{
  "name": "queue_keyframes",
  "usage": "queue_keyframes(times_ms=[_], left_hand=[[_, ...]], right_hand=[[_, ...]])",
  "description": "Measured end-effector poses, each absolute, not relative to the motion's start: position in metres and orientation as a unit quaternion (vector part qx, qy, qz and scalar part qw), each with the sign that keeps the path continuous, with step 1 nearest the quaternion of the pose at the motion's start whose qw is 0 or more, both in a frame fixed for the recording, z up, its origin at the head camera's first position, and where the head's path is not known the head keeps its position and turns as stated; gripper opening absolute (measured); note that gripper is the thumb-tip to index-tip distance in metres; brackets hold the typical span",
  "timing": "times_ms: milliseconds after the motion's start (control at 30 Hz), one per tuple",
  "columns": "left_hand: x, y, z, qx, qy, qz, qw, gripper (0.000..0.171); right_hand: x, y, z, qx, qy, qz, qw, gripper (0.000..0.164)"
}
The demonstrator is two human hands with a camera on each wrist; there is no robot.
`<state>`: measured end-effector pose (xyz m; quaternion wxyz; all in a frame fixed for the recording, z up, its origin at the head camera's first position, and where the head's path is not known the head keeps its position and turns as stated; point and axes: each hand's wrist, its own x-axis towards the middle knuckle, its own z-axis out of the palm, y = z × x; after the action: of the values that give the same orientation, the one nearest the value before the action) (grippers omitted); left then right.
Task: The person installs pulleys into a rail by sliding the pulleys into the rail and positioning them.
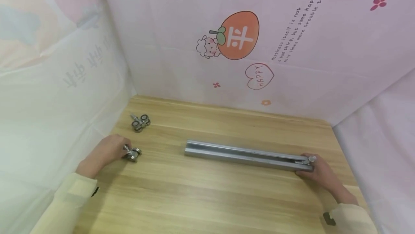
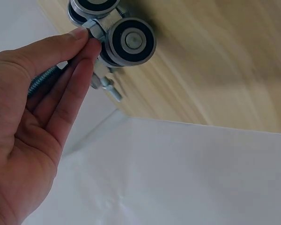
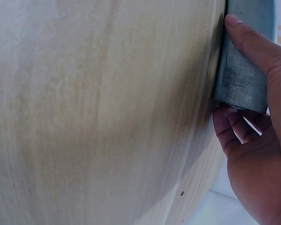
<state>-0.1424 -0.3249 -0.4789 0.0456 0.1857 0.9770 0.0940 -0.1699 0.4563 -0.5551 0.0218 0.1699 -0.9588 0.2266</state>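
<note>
At the left of the table, my left hand pinches a small metal roller trolley between thumb and fingertips. In the left wrist view its black-and-silver wheels show up close, with a threaded bolt running back under the fingers. On the right, my right hand grips the end of a long steel channel track, which lies with its slot facing up. A bolt sticks out of the slot at that end. The right wrist view has the thumb along the track's side and the other fingers at its end.
Another roller trolley lies on the wooden table behind the left hand. Printed white sheeting hangs along the table's back edge and both sides.
</note>
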Motion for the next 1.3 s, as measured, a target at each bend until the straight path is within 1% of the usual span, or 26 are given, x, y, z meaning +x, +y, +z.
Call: queue_keyframes(times_ms=[133, 400, 567, 800, 1167, 1300], left_hand=[[-0.149, -0.315, -0.477, 0.193, 0.975, 0.093, 0.050, 0.014], [-0.166, -0.289, -0.471, 0.224, 0.969, 0.097, 0.034, 0.015], [-0.177, -0.268, -0.473, 0.241, 0.966, 0.089, 0.029, 0.011], [-0.188, -0.243, -0.474, 0.241, 0.965, 0.092, 0.055, 0.008], [-0.197, -0.209, -0.472, 0.237, 0.966, 0.076, 0.068, 0.019], [-0.198, -0.203, -0.478, 0.236, 0.965, 0.083, 0.078, 0.021]], right_hand=[[-0.169, 0.455, -0.553, 0.168, -0.958, 0.232, 0.021, 0.069], [-0.169, 0.457, -0.556, 0.166, -0.956, 0.239, 0.030, 0.066], [-0.171, 0.459, -0.557, 0.171, -0.954, 0.244, 0.032, 0.065], [-0.171, 0.456, -0.557, 0.180, -0.949, 0.257, 0.031, 0.063], [-0.169, 0.453, -0.554, 0.167, -0.951, 0.260, 0.021, 0.064], [-0.166, 0.451, -0.554, 0.166, -0.949, 0.265, 0.027, 0.065]])
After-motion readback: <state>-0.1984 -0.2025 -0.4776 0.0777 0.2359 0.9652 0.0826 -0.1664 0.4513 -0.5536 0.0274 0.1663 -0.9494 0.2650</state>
